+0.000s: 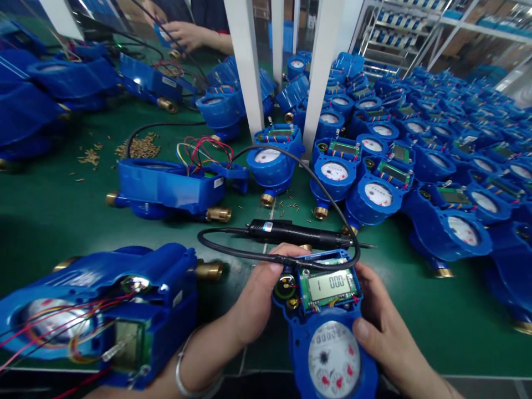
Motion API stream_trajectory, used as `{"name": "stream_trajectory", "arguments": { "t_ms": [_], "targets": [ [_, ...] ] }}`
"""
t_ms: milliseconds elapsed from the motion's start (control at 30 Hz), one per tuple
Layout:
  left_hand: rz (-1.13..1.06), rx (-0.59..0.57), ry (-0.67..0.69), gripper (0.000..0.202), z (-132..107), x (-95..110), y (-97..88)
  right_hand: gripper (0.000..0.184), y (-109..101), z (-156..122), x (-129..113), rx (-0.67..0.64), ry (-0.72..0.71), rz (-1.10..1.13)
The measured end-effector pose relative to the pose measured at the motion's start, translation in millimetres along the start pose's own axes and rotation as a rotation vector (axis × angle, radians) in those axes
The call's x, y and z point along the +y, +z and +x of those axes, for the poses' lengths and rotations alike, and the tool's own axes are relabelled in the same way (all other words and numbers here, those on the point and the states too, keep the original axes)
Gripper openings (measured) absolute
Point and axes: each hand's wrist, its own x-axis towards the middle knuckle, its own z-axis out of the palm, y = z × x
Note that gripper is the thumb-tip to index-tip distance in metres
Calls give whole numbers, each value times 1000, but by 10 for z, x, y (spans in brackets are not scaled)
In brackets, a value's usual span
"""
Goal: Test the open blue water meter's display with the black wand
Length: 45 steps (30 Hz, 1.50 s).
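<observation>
Here the left hand [253, 302] and right hand [384, 332] clasp opposite sides of a blue water meter [332, 357], its display lit. Just beyond that meter lies a black electric screwdriver [297, 231]; left of it sits an opened meter [100, 310], and to its right stand crowded rows of meters [415, 166].

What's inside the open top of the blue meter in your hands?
In the meter: a screen with digits on a green board, and coloured wires. Whatever lies under the board is hidden.

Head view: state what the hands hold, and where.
One blue meter: left hand on the left side of its display section, right hand on its right side, thumb by the dial.
</observation>
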Motion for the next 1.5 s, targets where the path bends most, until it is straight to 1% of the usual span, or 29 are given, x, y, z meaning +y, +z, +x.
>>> {"name": "stream_trajectory", "arguments": {
  "t_ms": [100, 167, 233, 300, 433, 500, 567, 633, 767, 833, 967, 1067, 1167, 1267, 1400, 1500],
  "targets": [
    [176, 47, 178, 51, -29, 38, -32, 71, 114, -48, 11, 38, 109, 190],
    [238, 49, 342, 47, -52, 68, -31, 73, 146, -70, 4, 62, 144, 235],
    [248, 67, 498, 44, -65, 90, -5, 75, 149, -81, -11, 86, 169, 224],
    [183, 157, 562, 40, -59, 97, 34, 74, 140, -86, -28, 102, 182, 199],
    [-121, 400, 495, 37, 4, 104, 83, 68, 123, -89, -39, 124, 173, 138],
    [-215, 479, 493, 38, 40, 122, 80, 66, 113, -89, -31, 113, 174, 102],
    [-245, 522, 517, 39, 66, 145, 68, 65, 98, -91, -15, 102, 176, 70],
    [-253, 530, 527, 39, 80, 160, 53, 64, 78, -104, 8, 106, 167, 50],
    [-211, 575, 477, 42, 93, 137, 36, 66, 26, -187, 66, 160, 98, 51],
    [-196, 583, 442, 41, 97, 110, 38, 69, -5, -245, 87, 208, 63, 64],
    [-183, 533, 370, 39, 110, 75, 45, 72, -81, -309, 72, 319, 14, 148],
    [-164, 502, 327, 39, 135, 72, 29, 70, -174, -289, 10, 408, 6, 220],
    [-144, 470, 309, 38, 172, 69, -2, 67, -288, -249, -55, 471, -16, 272],
    [-112, 462, 298, 36, 206, 53, -26, 67, -387, -213, -90, 502, -66, 308],
    [-61, 464, 272, 38, 240, 35, -38, 63, -467, -166, -100, 497, -119, 352],
    [-40, 451, 279, 38, 256, 42, -26, 67, -502, -149, -103, 491, -133, 372]
  ]
}}
